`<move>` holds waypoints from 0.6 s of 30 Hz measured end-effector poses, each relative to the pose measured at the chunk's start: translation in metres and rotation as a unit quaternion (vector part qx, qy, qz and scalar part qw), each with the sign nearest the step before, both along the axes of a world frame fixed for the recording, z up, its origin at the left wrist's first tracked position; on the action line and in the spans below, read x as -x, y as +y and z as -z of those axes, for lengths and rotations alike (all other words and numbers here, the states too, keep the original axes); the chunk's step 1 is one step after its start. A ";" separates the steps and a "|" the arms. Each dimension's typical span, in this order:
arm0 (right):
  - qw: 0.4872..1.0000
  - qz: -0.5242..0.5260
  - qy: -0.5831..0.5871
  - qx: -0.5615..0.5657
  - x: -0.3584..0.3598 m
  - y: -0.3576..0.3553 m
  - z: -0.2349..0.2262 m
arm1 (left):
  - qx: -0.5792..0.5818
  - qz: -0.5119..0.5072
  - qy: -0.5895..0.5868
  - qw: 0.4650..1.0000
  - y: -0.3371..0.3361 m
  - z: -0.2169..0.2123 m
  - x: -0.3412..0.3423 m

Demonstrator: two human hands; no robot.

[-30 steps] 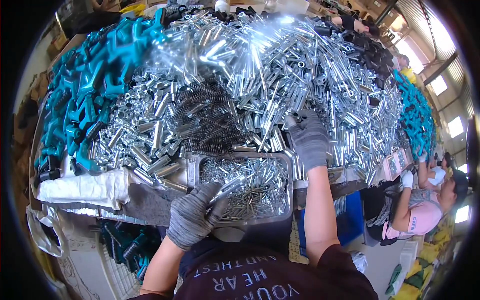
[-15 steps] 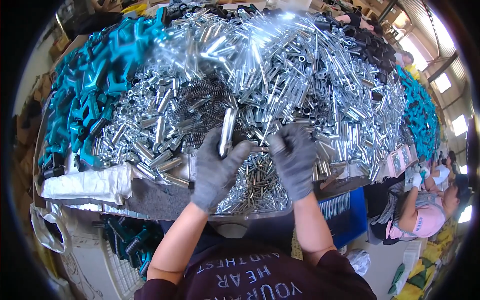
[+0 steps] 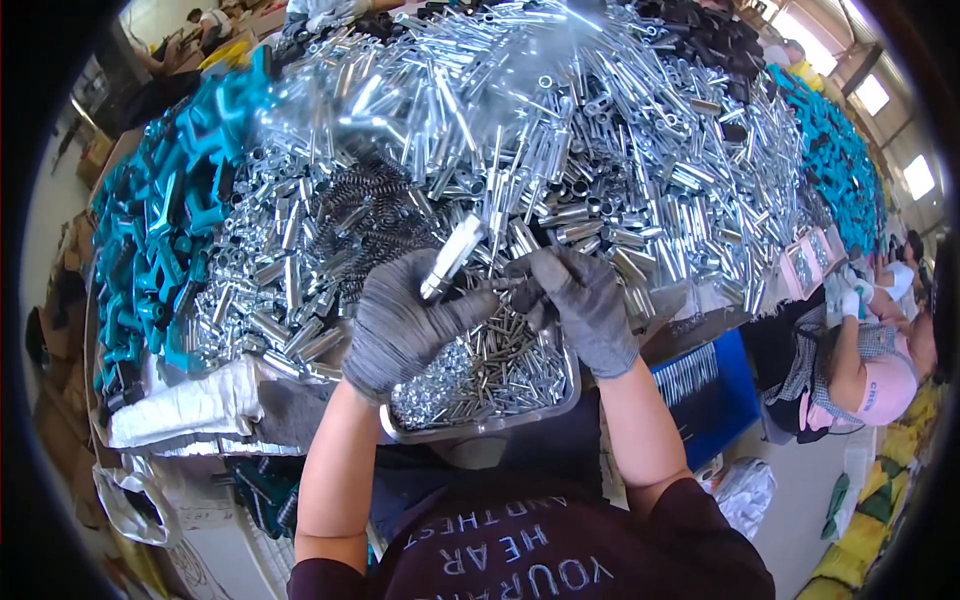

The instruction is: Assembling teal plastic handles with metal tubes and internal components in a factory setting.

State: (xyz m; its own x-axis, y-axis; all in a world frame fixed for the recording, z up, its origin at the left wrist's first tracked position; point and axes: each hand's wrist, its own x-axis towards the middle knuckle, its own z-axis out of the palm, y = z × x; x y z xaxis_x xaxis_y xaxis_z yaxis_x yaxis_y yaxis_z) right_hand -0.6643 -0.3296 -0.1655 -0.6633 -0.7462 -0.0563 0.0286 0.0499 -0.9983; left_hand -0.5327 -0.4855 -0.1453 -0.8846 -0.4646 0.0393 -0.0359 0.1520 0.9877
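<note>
My left hand (image 3: pixel 395 325), in a grey knitted glove, is closed around a shiny metal tube (image 3: pixel 455 255) that points up and to the right. Its thumb reaches across to the fingertips of my right hand (image 3: pixel 585 305), gloved alike. Those right fingers are pinched together, and whatever lies between them is too dark and small to make out. Below both hands sits a clear plastic tray (image 3: pixel 500 424) of small metal pins and shiny bits. Just beyond the left hand lies a heap of dark coil springs (image 3: pixel 370 205).
Piled metal tubes and rods (image 3: pixel 650 150) cover the table behind my hands. Teal tool bodies (image 3: pixel 165 225) are heaped at left, more teal parts (image 3: pixel 835 150) at far right. A blue bin (image 3: pixel 735 385) stands below the right edge. A co-worker in a pink cap (image 3: pixel 885 390) works at right.
The view has shifted a little. The tube in my left hand leans further right, and my right fingers have come in closer to the left thumb.
</note>
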 end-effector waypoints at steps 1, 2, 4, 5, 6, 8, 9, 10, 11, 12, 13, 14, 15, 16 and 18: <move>0.999 -0.020 0.025 0.030 -0.002 0.004 -0.007 | -0.073 0.012 -0.016 0.997 -0.001 -0.010 0.001; 0.981 0.019 0.188 0.029 -0.003 0.006 -0.002 | -0.094 0.019 -0.019 0.995 -0.007 -0.001 0.004; 0.879 0.084 0.468 0.042 -0.001 0.009 0.017 | -0.152 0.028 -0.041 0.987 -0.007 -0.004 0.013; 0.874 0.109 0.466 0.078 -0.001 0.012 0.023 | -0.161 0.030 -0.053 0.985 -0.004 -0.004 0.019; 0.868 0.135 0.465 0.113 -0.002 0.014 0.026 | -0.152 0.028 -0.079 0.985 -0.001 -0.010 0.021; 0.972 0.108 0.182 0.101 -0.009 0.019 0.023 | -0.141 0.046 -0.030 0.989 0.006 -0.015 0.026; 0.989 0.064 0.003 0.130 -0.008 0.019 0.019 | -0.116 0.060 -0.029 0.991 0.005 -0.014 0.028; 0.980 0.010 -0.184 0.081 -0.006 0.021 0.012 | -0.093 0.077 -0.026 0.992 0.006 -0.014 0.030; 0.919 -0.065 -0.372 0.112 0.002 0.022 0.027 | 0.003 0.080 -0.045 0.996 0.002 -0.008 0.034; 0.923 -0.077 -0.363 0.102 -0.002 0.026 0.027 | 0.030 0.078 -0.042 0.996 0.004 -0.009 0.035; 0.925 -0.092 -0.356 0.092 -0.007 0.025 0.026 | 0.058 0.071 -0.042 0.995 0.006 -0.011 0.036; 0.925 -0.087 -0.360 0.083 -0.009 0.025 0.017 | -0.012 0.068 -0.011 0.998 0.005 -0.009 0.033; 0.950 -0.083 -0.293 0.067 -0.012 0.029 0.011 | -0.012 0.069 -0.032 0.997 0.005 -0.009 0.031; 0.971 -0.077 -0.223 0.052 -0.014 0.036 0.008 | -0.012 0.073 -0.053 0.996 0.006 -0.010 0.031; 0.952 0.024 0.299 0.067 -0.006 0.033 0.025 | -0.161 0.081 -0.018 0.983 0.006 -0.002 0.032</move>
State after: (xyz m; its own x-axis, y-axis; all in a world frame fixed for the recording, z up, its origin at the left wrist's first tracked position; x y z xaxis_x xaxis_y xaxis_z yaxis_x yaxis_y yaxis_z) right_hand -0.6579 -0.2967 -0.1905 -0.5797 -0.6886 0.4356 -0.5476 -0.0666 -0.8341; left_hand -0.5649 -0.4799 -0.1432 -0.9462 -0.3009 -0.1194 -0.0728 -0.1617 0.9841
